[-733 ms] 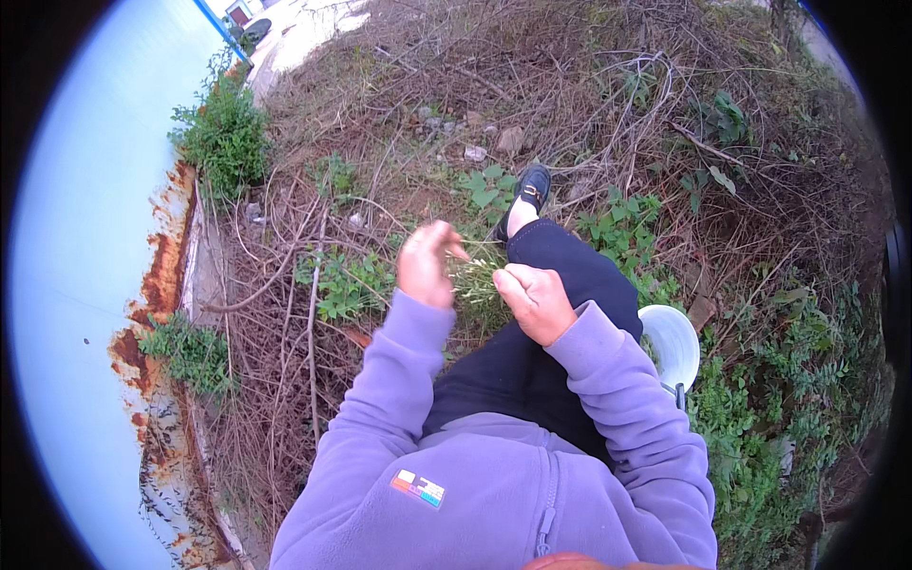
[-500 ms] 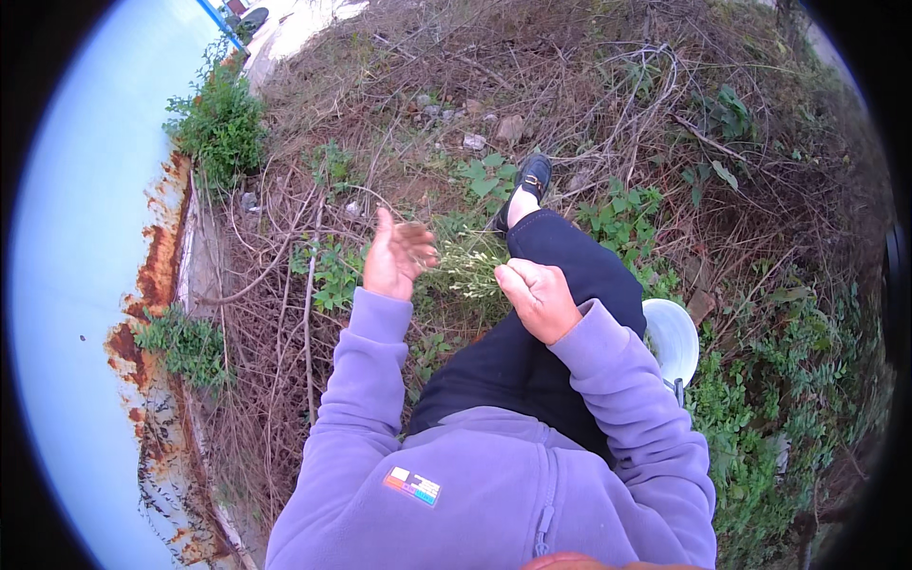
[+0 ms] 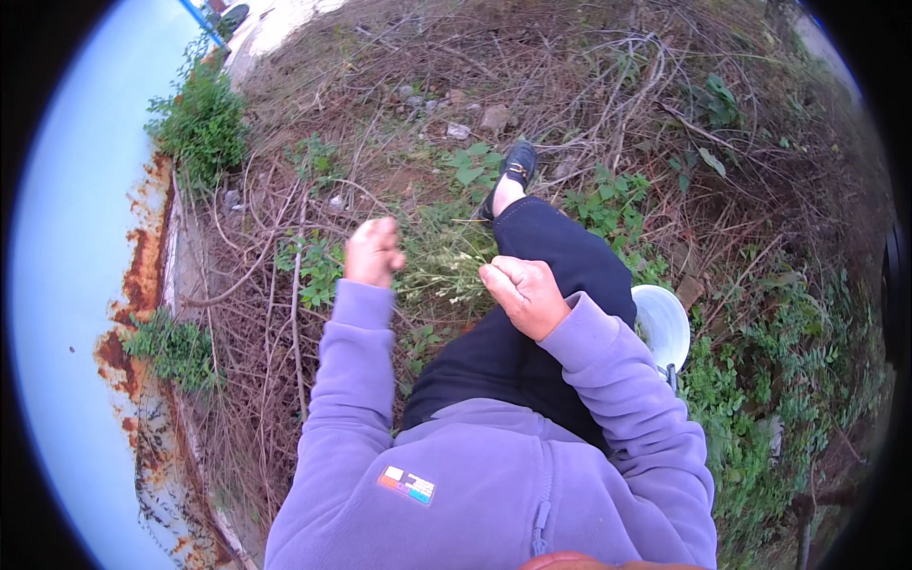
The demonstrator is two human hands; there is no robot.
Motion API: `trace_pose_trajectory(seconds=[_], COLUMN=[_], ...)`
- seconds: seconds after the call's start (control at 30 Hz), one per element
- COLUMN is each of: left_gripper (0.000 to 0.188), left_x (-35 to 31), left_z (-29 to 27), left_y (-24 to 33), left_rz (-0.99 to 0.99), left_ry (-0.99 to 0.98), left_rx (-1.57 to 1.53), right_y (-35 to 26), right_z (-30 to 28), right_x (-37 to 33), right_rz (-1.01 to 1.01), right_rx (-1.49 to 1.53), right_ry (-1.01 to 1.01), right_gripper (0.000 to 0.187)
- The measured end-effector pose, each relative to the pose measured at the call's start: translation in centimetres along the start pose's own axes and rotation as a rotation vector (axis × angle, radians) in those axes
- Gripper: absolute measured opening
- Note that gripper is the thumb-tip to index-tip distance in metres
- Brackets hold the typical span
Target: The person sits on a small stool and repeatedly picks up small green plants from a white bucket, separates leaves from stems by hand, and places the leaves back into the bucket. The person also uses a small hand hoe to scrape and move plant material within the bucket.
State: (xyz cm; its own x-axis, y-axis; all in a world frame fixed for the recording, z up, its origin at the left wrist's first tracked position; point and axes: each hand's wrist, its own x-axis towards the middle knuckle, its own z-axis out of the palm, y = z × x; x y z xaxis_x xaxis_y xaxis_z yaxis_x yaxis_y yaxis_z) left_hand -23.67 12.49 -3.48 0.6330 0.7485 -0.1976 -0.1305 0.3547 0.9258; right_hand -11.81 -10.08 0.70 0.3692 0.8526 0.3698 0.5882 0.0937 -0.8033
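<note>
My right hand (image 3: 524,295) is closed in a fist around a bunch of thin green plant stalks (image 3: 454,275) with pale, fine tips. The stalks stick out to the left, over the ground in front of my knees. Across from them, my left hand (image 3: 373,252) is raised with its fingers curled in, apart from the bunch. Motion smears it a little, and anything inside those fingers is hidden.
A white bucket (image 3: 662,326) stands beside my right leg. Dry branches (image 3: 271,256) and leafy weeds (image 3: 760,380) cover the ground. On the left runs a pale blue wall (image 3: 85,247) with a rusty lower edge. Stones (image 3: 495,118) lie beyond my dark shoe (image 3: 518,163).
My left hand has gone from spread fingers to curled ones and shifted slightly left. My right hand still grips the stalks. The whole view has shifted a little.
</note>
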Motion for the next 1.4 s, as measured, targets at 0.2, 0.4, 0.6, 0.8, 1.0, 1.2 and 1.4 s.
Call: trace_pose_trajectory(seconds=[0.2, 0.4, 0.6, 0.8, 1.0, 1.2, 1.4], left_gripper=[0.067, 0.026, 0.025, 0.05, 0.046, 0.042, 0.039], left_x=[1.9, 2.6, 2.1, 0.3, 1.0, 1.7, 1.5], left_z=[-10.6, -15.7, -11.3, -1.7, 1.3, 3.5, 5.8], left_y=[-4.1, -7.1, -7.6, -7.9, -7.9, -6.8, -6.2], left_rz=[0.035, -0.142, -0.112, -0.195, -0.153, -0.063, -0.033], left_ry=[0.062, -0.01, -0.057, -0.023, -0.169, -0.305, -0.383], left_rx=[0.855, 0.774, 0.79, 0.736, 0.774, 0.783, 0.826], right_y=[0.7, -1.4, 9.8, 19.6, 23.9, 22.7, 14.3], right_z=[0.5, -3.6, -15.4, -17.0, -15.2, -14.8, -17.5], right_x=[0.0, -9.3, -24.5, -37.2, -40.6, -41.0, -40.2], right_rz=[0.077, -0.021, 0.84, 1.526, 1.614, 1.409, 1.279], right_rx=[-0.544, -0.251, -0.123, -0.585, -0.386, -0.32, -0.271], right_ry=[0.011, 0.384, 0.76, 0.148, 0.22, 0.361, 0.449], right_gripper=[0.029, 0.013, 0.028, 0.052, 0.059, 0.059, 0.036])
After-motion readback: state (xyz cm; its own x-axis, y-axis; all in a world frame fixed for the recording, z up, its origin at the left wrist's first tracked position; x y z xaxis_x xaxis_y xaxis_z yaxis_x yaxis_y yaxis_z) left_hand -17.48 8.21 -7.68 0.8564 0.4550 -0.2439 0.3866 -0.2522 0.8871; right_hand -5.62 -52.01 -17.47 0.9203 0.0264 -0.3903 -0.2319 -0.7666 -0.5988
